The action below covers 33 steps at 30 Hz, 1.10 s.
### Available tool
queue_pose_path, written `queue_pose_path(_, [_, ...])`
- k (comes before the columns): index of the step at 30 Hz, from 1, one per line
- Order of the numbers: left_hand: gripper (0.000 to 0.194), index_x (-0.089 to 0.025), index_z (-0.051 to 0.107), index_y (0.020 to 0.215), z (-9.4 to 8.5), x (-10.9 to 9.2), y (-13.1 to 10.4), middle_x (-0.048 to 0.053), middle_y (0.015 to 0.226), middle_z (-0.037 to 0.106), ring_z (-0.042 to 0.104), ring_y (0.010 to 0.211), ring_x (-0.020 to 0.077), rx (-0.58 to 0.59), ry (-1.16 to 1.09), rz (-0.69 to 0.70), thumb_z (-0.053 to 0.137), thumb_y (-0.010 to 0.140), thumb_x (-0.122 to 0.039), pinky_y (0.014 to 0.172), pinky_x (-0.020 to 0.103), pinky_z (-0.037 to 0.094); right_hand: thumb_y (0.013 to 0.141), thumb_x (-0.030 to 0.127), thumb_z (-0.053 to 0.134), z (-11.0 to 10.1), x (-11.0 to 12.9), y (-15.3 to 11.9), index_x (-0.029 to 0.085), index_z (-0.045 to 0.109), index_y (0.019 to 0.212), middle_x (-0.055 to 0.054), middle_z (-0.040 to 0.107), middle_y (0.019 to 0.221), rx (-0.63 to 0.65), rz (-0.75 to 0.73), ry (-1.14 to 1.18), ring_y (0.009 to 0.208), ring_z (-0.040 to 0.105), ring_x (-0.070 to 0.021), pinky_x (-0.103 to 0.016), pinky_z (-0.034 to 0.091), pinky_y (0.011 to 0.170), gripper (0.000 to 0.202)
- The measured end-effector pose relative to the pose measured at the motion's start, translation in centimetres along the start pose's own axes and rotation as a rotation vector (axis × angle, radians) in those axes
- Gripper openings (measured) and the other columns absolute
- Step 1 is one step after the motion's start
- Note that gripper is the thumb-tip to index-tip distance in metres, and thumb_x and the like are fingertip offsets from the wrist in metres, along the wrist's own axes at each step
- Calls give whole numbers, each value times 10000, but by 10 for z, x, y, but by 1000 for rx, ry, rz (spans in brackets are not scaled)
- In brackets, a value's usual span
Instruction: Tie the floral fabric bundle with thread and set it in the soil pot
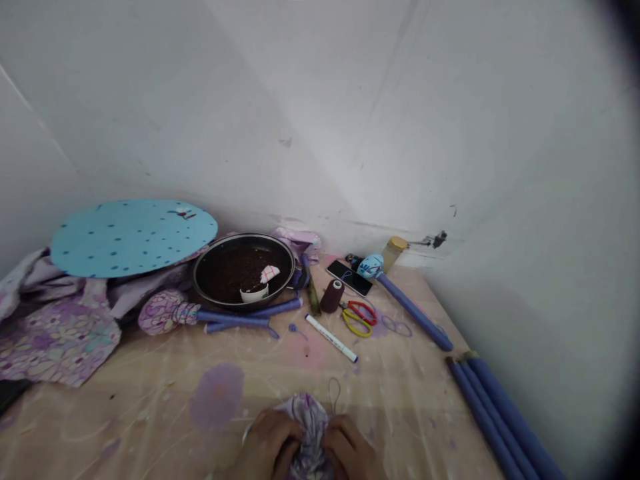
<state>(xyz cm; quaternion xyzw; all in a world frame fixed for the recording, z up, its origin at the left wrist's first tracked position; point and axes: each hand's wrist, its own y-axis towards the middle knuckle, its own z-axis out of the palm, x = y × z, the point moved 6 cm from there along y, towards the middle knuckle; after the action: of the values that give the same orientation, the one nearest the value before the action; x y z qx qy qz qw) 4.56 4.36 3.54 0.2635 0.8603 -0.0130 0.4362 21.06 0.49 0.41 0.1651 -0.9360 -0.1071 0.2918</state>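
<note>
At the bottom middle, a bunched piece of purple floral cloth (313,433) is gathered between my two hands. My left hand (270,440) is closed on its left side, fingers curled and pressed into the folds. On the other side my right hand (353,450) pinches the gathered cloth. A thin loop of cord (335,395) sticks up just beyond the right fingers. The lower part of the cloth runs out of view at the bottom edge. Farther off lie a white marker (331,338) and scissors (359,318) with red and yellow handles.
A dark pan (215,297) holds brown material and white broken pieces. Left of it are a blue dotted oval board (130,237) and floral fabric (55,340). A thread spool (333,297), phone (349,277), jar (393,253) and blue-wrapped sticks (500,413) lie toward the wall and right edge.
</note>
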Motion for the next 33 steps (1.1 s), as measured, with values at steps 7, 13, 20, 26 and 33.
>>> queue_pose_path(7, [208, -211, 598, 850, 5, 0, 1, 36, 873, 681, 646, 839, 197, 48, 5, -17, 522, 827, -18, 776, 279, 520, 868, 121, 505, -2, 5, 4, 253, 596, 817, 17, 579, 723, 84, -113, -215, 586, 588, -135, -177, 430, 517, 168])
queue_pose_path(13, [196, -208, 590, 862, 7, 3, 0, 44, 890, 675, 642, 857, 206, 60, 19, -38, 510, 843, -30, 786, 296, 518, 804, 107, 554, 6, 2, 2, 242, 580, 798, 9, 580, 726, 162, -150, -292, 594, 598, -141, -185, 412, 509, 138])
queue_pose_path(20, [196, -214, 596, 864, 8, 6, -3, 34, 871, 680, 641, 836, 201, 30, 8, -23, 533, 829, -31, 764, 279, 521, 832, 139, 563, 6, 7, 5, 236, 586, 787, 7, 587, 714, 125, -179, -330, 586, 590, -143, -205, 384, 503, 109])
queue_pose_path(26, [228, -210, 608, 855, 7, 4, -3, 28, 880, 691, 648, 842, 195, 1, -13, -19, 529, 803, -2, 776, 279, 525, 897, 132, 504, 0, 14, 7, 229, 577, 785, 15, 569, 698, 41, -226, -307, 570, 598, -125, -184, 391, 499, 165])
queue_pose_path(33, [225, -210, 640, 869, 5, 1, -3, 37, 918, 707, 656, 891, 218, 29, 1, 11, 630, 742, -24, 811, 302, 537, 1003, 200, 352, 4, 17, 3, 238, 599, 838, -4, 573, 690, -72, -170, -218, 535, 597, -123, -163, 452, 509, 299])
